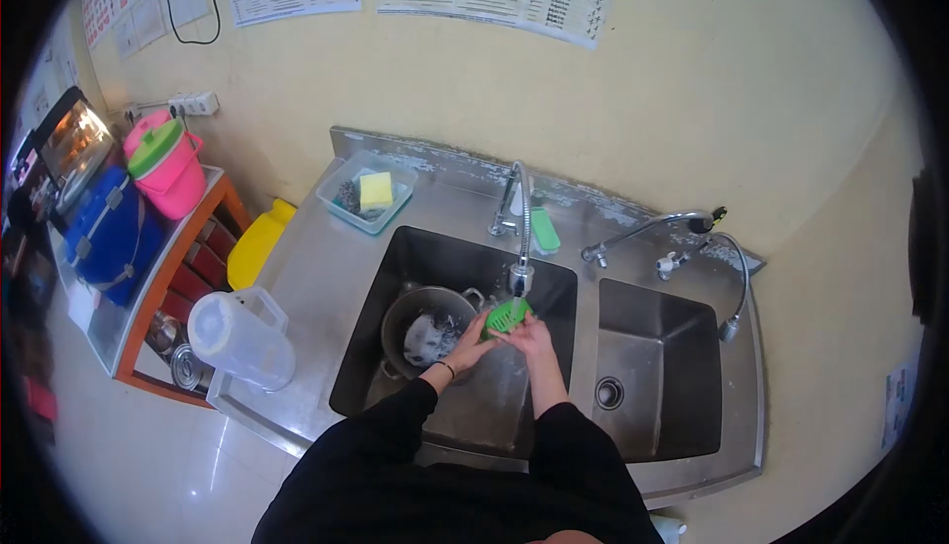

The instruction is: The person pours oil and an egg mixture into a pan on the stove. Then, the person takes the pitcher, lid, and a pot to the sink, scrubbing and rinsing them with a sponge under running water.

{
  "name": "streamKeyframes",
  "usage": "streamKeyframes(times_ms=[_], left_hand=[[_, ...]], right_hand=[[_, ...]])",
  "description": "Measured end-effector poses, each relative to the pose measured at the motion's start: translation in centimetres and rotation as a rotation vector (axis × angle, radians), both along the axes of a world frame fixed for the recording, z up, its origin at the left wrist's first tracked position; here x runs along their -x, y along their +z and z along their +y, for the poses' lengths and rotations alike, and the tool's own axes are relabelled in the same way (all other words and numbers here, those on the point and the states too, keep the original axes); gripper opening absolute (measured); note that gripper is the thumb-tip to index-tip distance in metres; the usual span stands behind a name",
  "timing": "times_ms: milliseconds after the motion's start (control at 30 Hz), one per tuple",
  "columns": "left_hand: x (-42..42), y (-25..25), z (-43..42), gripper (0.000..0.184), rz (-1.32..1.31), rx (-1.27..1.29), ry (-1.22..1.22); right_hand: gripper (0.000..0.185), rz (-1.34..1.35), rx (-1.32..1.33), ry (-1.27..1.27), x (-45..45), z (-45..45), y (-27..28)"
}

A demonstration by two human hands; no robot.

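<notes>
Under the spring-necked faucet (521, 272), a small green slotted plastic piece (507, 316) is held between my two hands. My left hand (469, 348) grips it from the left, and my right hand (534, 337) has its fingers closed on the right and lower edge. Water appears to run from the faucet head onto the piece. Just left of my left hand, a metal pot (394, 323) with two handles sits in the large sink basin (474, 420). White suds and dark items that I cannot make out lie inside the pot.
A clear plastic tub (381, 220) with a yellow sponge (376, 190) and scouring pads stands at the back left. A clear lidded pitcher (252, 346) is on the left counter. Behind the faucet lies a green-and-white item (544, 231). Two more faucets flank the smaller basin (660, 386).
</notes>
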State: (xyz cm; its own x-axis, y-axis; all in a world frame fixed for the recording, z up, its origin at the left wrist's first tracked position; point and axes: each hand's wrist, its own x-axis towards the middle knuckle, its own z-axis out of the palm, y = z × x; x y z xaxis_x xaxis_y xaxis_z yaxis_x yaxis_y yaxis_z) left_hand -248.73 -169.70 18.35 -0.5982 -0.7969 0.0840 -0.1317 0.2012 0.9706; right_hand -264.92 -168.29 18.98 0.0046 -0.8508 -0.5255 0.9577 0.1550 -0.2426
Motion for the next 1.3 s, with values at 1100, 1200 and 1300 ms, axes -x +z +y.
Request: streamKeyframes(times_ms=[1100, 1200, 1300], left_hand=[[0.1, 2.5, -2.0, 0.063, 0.588, -0.968, -0.046], [-1.1, 2.4, -2.9, 0.081, 0.486, -0.989, 0.02], [-2.4, 1.6, -2.6, 0.082, 0.287, -0.911, 0.126]], right_hand=[[0.01, 2.562, 0.519, 0.058, -0.4, 4.8, 1.6], [0.012, 2.064, 0.472, 0.111, -0.5, 3.0, 1.0], [0.025, 1.115, 0.079, 0.278, -0.6, 1.9, 1.7]])
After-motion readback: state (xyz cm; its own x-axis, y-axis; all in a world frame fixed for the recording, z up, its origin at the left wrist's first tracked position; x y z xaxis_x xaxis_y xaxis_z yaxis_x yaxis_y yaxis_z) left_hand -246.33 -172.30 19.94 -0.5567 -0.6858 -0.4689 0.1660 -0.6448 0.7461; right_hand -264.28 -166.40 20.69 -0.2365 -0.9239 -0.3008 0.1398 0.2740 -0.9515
